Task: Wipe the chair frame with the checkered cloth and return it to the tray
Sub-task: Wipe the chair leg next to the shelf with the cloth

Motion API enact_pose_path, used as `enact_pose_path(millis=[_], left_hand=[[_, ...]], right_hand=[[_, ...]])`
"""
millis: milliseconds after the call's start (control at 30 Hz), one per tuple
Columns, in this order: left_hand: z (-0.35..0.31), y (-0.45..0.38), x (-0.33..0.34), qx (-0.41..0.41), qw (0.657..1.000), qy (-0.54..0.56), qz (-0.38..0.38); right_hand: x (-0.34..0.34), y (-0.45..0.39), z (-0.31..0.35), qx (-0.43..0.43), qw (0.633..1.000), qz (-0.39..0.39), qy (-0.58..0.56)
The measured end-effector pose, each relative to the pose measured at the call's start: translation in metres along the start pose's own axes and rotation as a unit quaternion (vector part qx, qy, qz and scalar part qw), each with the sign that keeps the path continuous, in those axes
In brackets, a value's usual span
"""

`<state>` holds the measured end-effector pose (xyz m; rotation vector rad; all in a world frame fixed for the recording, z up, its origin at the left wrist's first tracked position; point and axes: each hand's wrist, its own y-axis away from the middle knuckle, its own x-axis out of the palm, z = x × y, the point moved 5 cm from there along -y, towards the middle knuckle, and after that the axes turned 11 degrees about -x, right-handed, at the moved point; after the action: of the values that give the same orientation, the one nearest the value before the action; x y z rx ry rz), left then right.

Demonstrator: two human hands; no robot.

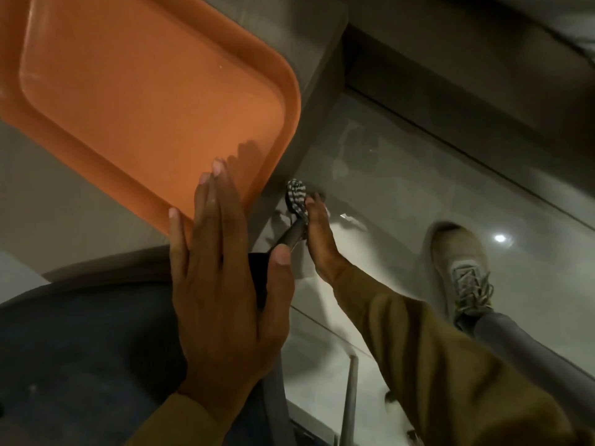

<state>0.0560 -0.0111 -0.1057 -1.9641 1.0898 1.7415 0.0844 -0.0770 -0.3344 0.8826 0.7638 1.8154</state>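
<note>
My right hand (318,233) reaches down below the table edge and grips the checkered cloth (297,197), wrapped around a grey metal tube of the chair frame (291,235). My left hand (222,278) lies flat with its fingers spread apart, resting over the dark chair seat (80,349) and the table edge, its fingertips near the corner of the orange tray (135,91). The tray sits on the grey table and holds nothing. Most of the cloth is hidden behind my right hand.
The grey table (48,204) fills the left and top. A glossy tiled floor (402,194) lies to the right, with my shoe (460,265) on it. Another thin metal chair leg (351,397) stands at the bottom centre.
</note>
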Motion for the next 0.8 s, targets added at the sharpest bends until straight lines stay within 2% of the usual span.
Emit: enact_pose_path(millis=[267, 400, 500, 600, 700, 800], left_hand=[[-0.005, 0.0, -0.003, -0.009, 1.0, -0.02, 0.009], [-0.006, 0.001, -0.003, -0.007, 1.0, -0.005, 0.015], [-0.003, 0.002, -0.003, -0.01, 1.0, 0.0, 0.01], [-0.003, 0.001, 0.0, -0.003, 1.0, -0.002, 0.006], [-0.004, 0.002, -0.001, -0.01, 1.0, 0.006, 0.009], [-0.002, 0.001, -0.001, -0.017, 1.0, 0.008, 0.009]], right_hand=[[0.029, 0.118, 0.029, -0.083, 0.994, 0.055, -0.034], [0.02, 0.074, 0.013, -0.089, 0.996, 0.028, 0.011], [0.006, 0.017, -0.003, -0.024, 1.0, -0.002, -0.002], [-0.003, -0.016, -0.009, 0.011, 1.0, 0.0, 0.021], [-0.004, 0.002, -0.002, -0.003, 0.999, 0.019, 0.044], [0.006, 0.052, 0.022, -0.054, 0.998, 0.024, 0.008]])
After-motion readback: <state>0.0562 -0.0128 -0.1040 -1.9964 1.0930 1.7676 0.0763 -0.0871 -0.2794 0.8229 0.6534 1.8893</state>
